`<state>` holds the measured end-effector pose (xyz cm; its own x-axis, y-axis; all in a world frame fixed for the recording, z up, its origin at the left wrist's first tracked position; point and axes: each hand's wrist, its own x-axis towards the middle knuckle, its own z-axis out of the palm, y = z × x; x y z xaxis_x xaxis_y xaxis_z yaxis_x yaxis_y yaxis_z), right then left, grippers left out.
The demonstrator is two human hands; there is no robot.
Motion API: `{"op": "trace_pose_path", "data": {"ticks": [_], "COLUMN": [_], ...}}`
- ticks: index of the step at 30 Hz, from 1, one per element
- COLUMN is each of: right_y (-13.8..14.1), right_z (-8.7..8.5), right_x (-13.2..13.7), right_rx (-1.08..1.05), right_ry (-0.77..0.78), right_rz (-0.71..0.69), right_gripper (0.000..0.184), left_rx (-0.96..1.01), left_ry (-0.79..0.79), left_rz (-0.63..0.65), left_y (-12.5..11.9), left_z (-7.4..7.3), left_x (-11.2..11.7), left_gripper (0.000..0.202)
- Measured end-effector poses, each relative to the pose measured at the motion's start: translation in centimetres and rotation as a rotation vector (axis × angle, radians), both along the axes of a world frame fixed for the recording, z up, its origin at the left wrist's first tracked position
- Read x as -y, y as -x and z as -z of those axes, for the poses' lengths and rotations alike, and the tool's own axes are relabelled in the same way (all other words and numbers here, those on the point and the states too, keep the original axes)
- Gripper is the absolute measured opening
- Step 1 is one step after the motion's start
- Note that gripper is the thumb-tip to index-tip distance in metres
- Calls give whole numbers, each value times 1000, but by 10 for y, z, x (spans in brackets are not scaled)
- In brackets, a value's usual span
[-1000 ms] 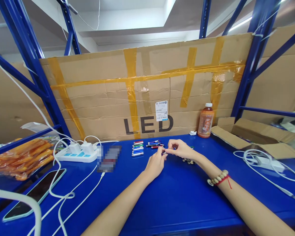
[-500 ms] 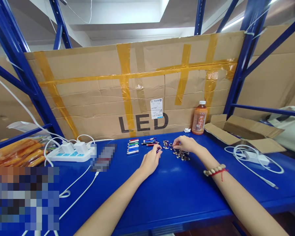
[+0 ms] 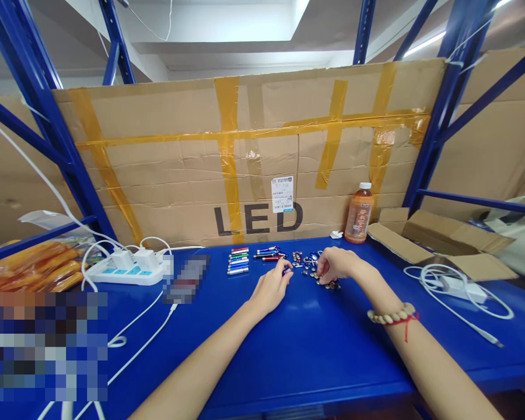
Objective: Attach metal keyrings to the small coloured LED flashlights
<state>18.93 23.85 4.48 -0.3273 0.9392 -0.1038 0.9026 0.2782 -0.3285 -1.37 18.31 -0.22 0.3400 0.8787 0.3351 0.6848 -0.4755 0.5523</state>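
So this looks like the mid-assembly bit: the left hand (image 3: 269, 289) is curled, fingertips pinched on one small dark-blue cylindrical mini flashlight (image 3: 286, 271), held just above the blue worktop (image 3: 315, 344). The right hand (image 3: 335, 263) sits just right of it, fingers bent down into the loose heap of small round silvery button cells and metal bits (image 3: 317, 274). It's touching the heap, but I honestly can't tell whether it has one pinched yet, too small to see.

Behind the left hand, at the far middle of the worktop, there's a neat row of little coloured metal flashlights (image 3: 238, 261) lying side by side, with a few more loose coloured flashlights (image 3: 269, 254) just right of that row. Farther right stands an orange drink bottle with a white cap (image 3: 359, 213), upright against the big taped cardboard sheet marked LED (image 3: 258, 169). An open brown cardboard box (image 3: 441, 239) and a coiled white charger cable (image 3: 455, 286) are on the right, and a white power strip with plugs (image 3: 129, 269) is on the left.

My guess is the next move needs a fine fingertip pick of a single piece out of that heap, then bringing it over to the open end of the flashlight. Both are tiny, so lining them up is the fiddly part.
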Motion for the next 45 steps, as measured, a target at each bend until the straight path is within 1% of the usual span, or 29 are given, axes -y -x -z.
{"op": "trace_pose_path", "data": {"ticks": [4, 7, 9, 13, 15, 17, 18, 21, 24, 27, 30, 33, 37, 39, 42, 45], "right_y": [0, -1, -3, -2, 3, 11, 15, 24, 27, 27, 26, 25, 24, 23, 22, 22], "right_z": [4, 7, 7, 5, 6, 9, 10, 17, 20, 20, 20, 21, 21, 19, 15, 12], "right_x": [-3, -6, -9, -12, -11, -9, -7, -5, -5, -7, -9, -11, -11, -9, -4, 0], "right_rx": [-59, -142, -171, -233, -286, -335, -351, -333, -263, -214, -209, -219, -206, -164, -61, 12], "right_ry": [161, 186, 127, -173, -255, -263, -242, -125, -90, -133, -154, -131, -103, -119, -141, -180], "right_rz": [12, -7, -42, -178, -224, -275, -307, -372, -337, -294, -270, -273, -312, -301, -228, -175], "right_gripper": [20, 23, 24, 23, 24, 24, 24, 24, 25, 24, 19, 16, 19, 21, 24, 23], "left_rx": [6, 17, 18, 10, 10, 10, 10, 9, 15, 25, 31, 31, 34, 45, 53, 67], "left_ry": [1, -1, -3, -1, 3, 5, 3, -3, -9, -16, -18, -27, -63, -77, -73, -87], "left_rz": [6, 14, 17, 17, 16, 15, 14, 16, 25, 22, 14, 6, -28, -41, -103, -234], "left_y": [1, 1, 1, 1, 0, 0, 0, 0, 1, 1, 1, 1, 2, 1, 1, 1], "left_z": [1, 0, 0, 1, 1, 1, 1, 1, 1, 3, 3, 2, 1, 0, 1, 1], "left_x": [-1, -1, 0, -1, -1, -1, -1, -1, -1, -2, -3, -4, -3, -3, -2, -3], "left_gripper": [22, 22, 22, 22, 22, 21, 21, 22, 24, 24, 24, 24, 25, 26, 25, 25]}}
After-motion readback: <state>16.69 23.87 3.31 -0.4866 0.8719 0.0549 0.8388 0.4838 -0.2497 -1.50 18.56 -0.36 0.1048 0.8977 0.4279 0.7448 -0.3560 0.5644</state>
